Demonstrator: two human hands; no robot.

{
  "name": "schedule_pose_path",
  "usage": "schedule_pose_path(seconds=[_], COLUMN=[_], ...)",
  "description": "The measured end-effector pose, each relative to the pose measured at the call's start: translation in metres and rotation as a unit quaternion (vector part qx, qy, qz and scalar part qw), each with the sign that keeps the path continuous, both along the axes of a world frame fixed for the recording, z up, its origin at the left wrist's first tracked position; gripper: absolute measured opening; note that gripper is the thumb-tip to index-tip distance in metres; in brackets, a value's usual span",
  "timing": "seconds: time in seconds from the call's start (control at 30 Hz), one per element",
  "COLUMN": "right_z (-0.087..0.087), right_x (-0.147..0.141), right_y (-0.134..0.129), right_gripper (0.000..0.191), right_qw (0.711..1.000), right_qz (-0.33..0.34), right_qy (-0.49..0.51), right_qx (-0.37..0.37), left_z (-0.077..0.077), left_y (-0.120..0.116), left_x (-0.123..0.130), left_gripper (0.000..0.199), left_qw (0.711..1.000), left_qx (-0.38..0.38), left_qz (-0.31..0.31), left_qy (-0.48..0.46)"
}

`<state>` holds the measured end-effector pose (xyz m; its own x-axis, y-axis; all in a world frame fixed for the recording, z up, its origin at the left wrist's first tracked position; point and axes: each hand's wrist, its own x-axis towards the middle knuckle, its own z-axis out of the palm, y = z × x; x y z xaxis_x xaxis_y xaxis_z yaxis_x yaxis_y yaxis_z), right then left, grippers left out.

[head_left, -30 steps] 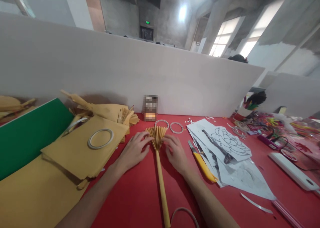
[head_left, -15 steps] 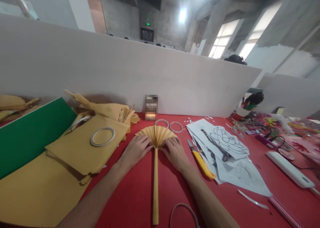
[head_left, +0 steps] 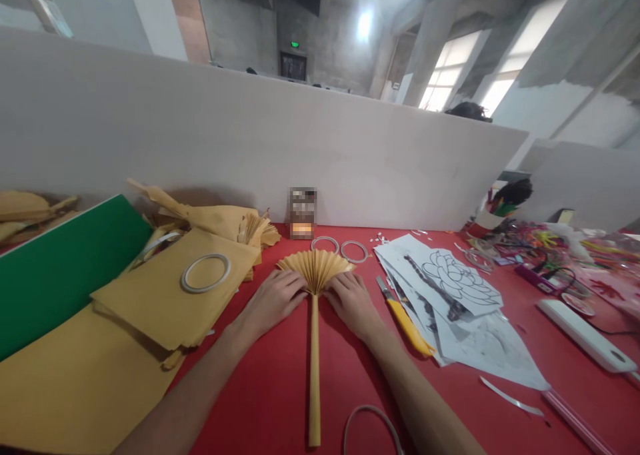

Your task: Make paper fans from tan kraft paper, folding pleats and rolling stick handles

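A pleated tan paper fan (head_left: 316, 266) lies spread on the red table, its long rolled paper handle (head_left: 315, 375) pointing toward me. My left hand (head_left: 277, 298) grips the fan's left side near the base, fingers bent over the folds. On the other side my right hand (head_left: 353, 302) holds the right folds the same way. Both thumbs are close to where the pleats meet the handle. Just beyond the fan lie two thin rings (head_left: 354, 252).
Tan paper sheets (head_left: 165, 295) with a ring (head_left: 205, 273) on top lie left, beside a green board (head_left: 65, 262). To the right are a yellow utility knife (head_left: 407, 325), lotus drawings (head_left: 460, 278) and a white glue gun (head_left: 585, 335). Another ring (head_left: 373, 408) is near the front.
The fan's pleats look gathered slightly narrower, mostly at the left edge. Both hands keep their hold on it. The view has shifted a little.
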<state>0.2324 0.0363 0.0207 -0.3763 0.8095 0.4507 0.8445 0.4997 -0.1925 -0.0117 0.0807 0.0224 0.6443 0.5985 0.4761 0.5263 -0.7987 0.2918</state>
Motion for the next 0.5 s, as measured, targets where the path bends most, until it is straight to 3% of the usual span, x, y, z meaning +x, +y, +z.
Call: schedule_pose_path(seconds=[0.17,0.5], right_z=[0.0052,-0.0038], right_x=[-0.0006,-0.0029], right_y=[-0.0055,-0.0008], right_gripper=[0.008,0.011], right_qw=[0.998,1.0], right_qz=[0.05,-0.018], right_qy=[0.0,-0.011], right_qx=[-0.025,-0.006], left_z=[0.0014,0.0005], left_y=[0.0005,0.001], left_x=[-0.0017,0.002], left_gripper=[0.015,0.017], left_qw=[1.0,1.0], left_qx=[-0.005,-0.016], left_qz=[-0.011,-0.01], left_qy=[-0.007,-0.016])
